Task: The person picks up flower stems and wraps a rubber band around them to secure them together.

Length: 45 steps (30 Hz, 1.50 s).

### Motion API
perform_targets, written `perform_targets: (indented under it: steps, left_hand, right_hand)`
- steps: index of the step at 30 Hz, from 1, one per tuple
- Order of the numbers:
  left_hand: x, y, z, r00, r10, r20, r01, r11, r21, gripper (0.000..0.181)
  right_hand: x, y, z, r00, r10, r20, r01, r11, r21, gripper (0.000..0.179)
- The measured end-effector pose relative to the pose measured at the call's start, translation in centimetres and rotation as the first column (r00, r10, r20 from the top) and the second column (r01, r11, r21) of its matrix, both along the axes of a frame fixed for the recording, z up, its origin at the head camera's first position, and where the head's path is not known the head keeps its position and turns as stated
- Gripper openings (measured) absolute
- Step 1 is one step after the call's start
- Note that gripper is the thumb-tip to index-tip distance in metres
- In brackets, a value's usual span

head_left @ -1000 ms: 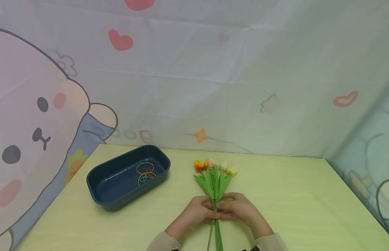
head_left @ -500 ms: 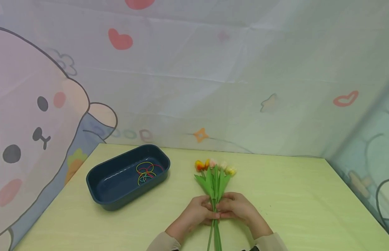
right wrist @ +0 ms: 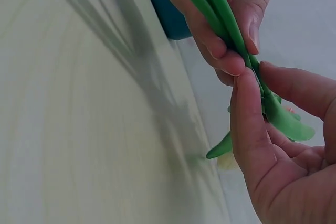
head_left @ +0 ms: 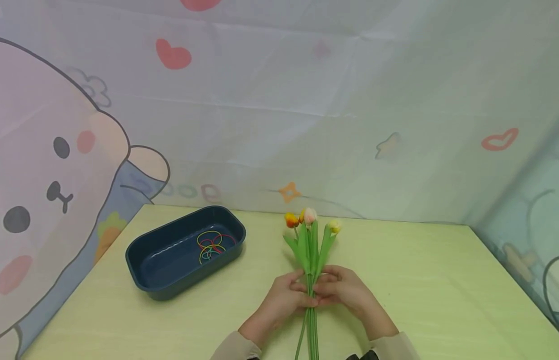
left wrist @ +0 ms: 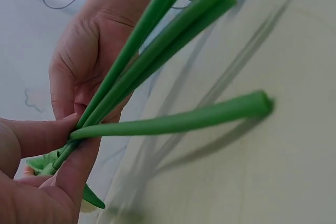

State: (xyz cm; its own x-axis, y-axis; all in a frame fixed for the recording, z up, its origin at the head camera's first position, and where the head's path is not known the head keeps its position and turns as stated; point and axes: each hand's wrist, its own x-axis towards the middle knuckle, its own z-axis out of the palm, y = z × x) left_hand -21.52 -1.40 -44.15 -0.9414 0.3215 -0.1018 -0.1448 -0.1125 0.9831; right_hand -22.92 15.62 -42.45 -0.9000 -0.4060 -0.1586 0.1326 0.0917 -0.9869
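Note:
A bunch of artificial tulips (head_left: 314,247) stands tilted up between both hands in the head view, with orange, pink and pale yellow blossoms above green leaves. My left hand (head_left: 283,297) pinches the stems between thumb and fingers. Just above that grip, my right hand (head_left: 348,291) holds the same stems from the other side, below the leaves. In the left wrist view most stem ends (left wrist: 210,9) lie close together, while one stem (left wrist: 184,121) splays away from them. The right wrist view shows fingers of both hands meeting at the stems, with a leaf (right wrist: 289,121) hanging past them.
A dark blue rectangular tub (head_left: 171,267) stands at the left of the pale green table (head_left: 441,290). Several coloured rubber bands (head_left: 211,250) lie in its right end. A printed cloth backdrop (head_left: 279,125) rises behind the table's far edge.
The tulips have come up and tilted more upright, their blossoms now higher in the head view. Both hands have risen slightly with them, still holding the stems. The tub stays put.

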Motion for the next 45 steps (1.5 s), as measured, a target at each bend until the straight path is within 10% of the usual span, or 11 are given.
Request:
perform_targets:
  steps: [16, 22, 45]
  left_hand:
    - [1.0, -1.0, 4.0, 0.998, -0.037, -0.060, 0.038, 0.999, 0.026, 0.075]
    - [1.6, -1.3, 5.3, 0.987, -0.097, -0.127, 0.095, 0.995, -0.020, 0.071]
    - [2.1, -1.5, 5.9, 0.946, -0.224, -0.236, 0.194, 0.970, -0.145, 0.072]
  right_hand:
    - [1.0, -0.1, 3.3, 0.998, -0.015, -0.056, 0.016, 1.000, 0.012, 0.057]
    - [1.4, 0.1, 4.0, 0.995, 0.085, -0.060, -0.088, 0.995, -0.056, 0.036]
    - [1.7, -0.4, 3.7, 0.985, 0.068, -0.160, -0.086, 0.990, -0.108, 0.006]
